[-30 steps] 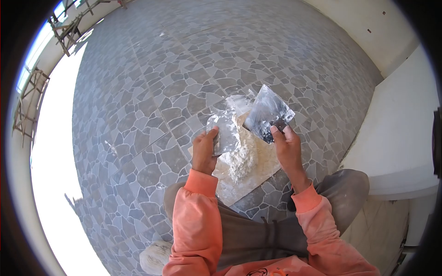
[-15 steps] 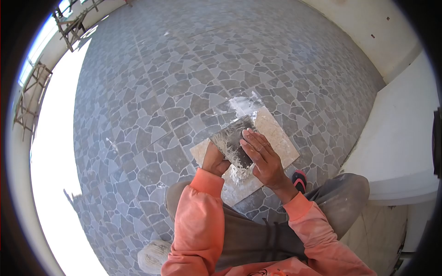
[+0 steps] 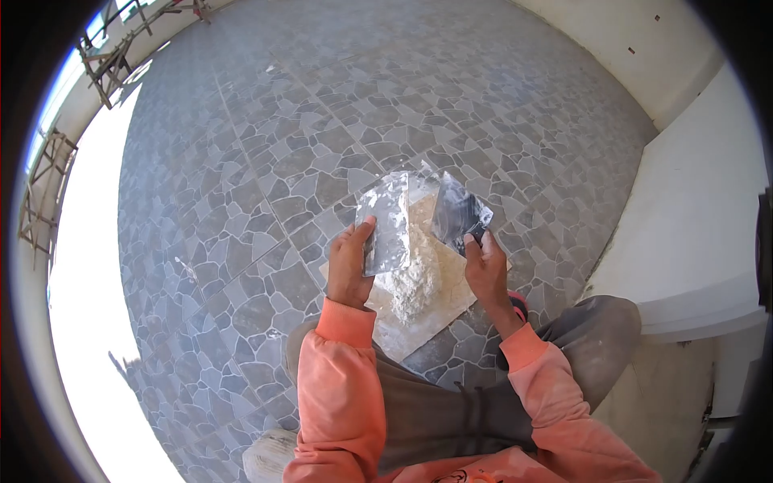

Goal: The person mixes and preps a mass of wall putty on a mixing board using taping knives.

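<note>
My left hand (image 3: 349,262) grips a flat rectangular plate (image 3: 388,221), grey and smeared with white, thumb on its face. A smaller dark plate (image 3: 459,211), also streaked white, is pinched in my right hand (image 3: 487,270) by its lower corner. The two plates are held apart, tilted upward. Below and between them a heap of white powdery material (image 3: 411,282) lies on a beige tile (image 3: 439,312). Part of the tile is hidden behind the plates and my hands.
Around the tile spreads a stone-patterned grey floor (image 3: 233,217). My bent legs (image 3: 596,342) are close on the near side. A white curved structure (image 3: 692,217) stands at the right, wooden frames (image 3: 52,181) at the left beside a bright sunlit strip (image 3: 84,322).
My hands have moved apart. The plates, overlapped before over the tile, are now separated, and more of the white heap shows. My right hand has turned from lying flat to pinching the dark plate.
</note>
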The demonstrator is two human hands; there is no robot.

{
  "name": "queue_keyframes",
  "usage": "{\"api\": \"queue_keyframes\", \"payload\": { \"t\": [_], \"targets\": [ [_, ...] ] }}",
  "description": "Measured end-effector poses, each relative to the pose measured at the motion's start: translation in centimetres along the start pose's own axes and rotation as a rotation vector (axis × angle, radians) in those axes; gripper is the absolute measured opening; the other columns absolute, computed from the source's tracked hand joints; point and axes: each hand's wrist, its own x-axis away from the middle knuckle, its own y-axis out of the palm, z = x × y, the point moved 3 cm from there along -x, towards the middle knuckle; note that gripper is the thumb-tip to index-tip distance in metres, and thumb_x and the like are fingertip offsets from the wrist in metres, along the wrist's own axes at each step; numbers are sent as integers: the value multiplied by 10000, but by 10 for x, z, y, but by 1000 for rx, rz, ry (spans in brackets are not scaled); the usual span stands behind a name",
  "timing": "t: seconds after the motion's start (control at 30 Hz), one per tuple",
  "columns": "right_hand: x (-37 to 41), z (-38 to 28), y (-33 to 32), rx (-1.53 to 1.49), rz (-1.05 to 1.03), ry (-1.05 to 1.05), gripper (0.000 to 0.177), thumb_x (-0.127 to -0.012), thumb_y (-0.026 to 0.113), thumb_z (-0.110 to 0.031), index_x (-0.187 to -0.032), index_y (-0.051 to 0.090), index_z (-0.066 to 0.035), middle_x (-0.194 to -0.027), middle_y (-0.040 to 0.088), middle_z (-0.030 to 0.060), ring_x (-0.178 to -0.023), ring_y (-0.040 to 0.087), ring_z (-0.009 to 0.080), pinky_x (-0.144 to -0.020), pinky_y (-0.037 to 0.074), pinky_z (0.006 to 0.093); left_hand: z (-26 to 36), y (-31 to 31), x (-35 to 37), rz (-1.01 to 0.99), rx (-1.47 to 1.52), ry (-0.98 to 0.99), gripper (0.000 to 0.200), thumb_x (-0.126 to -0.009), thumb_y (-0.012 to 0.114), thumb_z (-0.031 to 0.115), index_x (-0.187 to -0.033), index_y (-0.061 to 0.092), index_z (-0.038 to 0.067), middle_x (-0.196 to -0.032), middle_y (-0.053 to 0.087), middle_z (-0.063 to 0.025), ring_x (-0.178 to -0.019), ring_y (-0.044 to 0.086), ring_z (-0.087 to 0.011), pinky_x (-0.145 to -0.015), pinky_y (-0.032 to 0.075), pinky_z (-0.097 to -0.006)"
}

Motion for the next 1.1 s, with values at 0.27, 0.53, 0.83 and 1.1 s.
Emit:
{"api": "queue_keyframes", "payload": {
  "t": [0.27, 0.53, 0.83, 1.1],
  "targets": [
    [1, -63, -17, -1178, -70, 222, 335, -985, 595, -332, -1052, 637, -7, -939, 653, 41, -811, 647, 134, -674, 537, 297, -16, -2, 3, -5, -134, -42, 253, -979, 601, 216, -1065, 618, -21, -897, 683, -41, -707, 645, -91, -631, 522, -238],
    [-13, -50, 11, -1006, 15, 244, 403, -976, 594, -416, -1019, 649, -19, -756, 610, 4, -578, 557, 87, -415, 367, 266, -31, 17, 22, -85, -95, -278, 246, -974, 605, 202, -1013, 627, -40, -893, 687, -84, -713, 678, -144, -638, 568, -287],
    [2, -24, 20, -777, -167, 314, 425, -940, 652, -406, -999, 661, 15, -720, 619, 15, -526, 551, 84, -403, 387, 260, -38, 5, 13, 0, -79, -269, 246, -977, 594, 183, -1049, 615, -51, -912, 683, -100, -732, 686, -168, -661, 577, -307],
    [18, -23, -26, -591, -419, 369, 393, -919, 700, -314, -1055, 668, 54, -847, 649, 10, -699, 595, 51, -556, 470, 233, -25, -11, -7, 47, 3, -173, 210, -982, 588, 185, -1024, 619, -19, -908, 683, -77, -734, 684, -157, -651, 572, -296]
  ]
}}
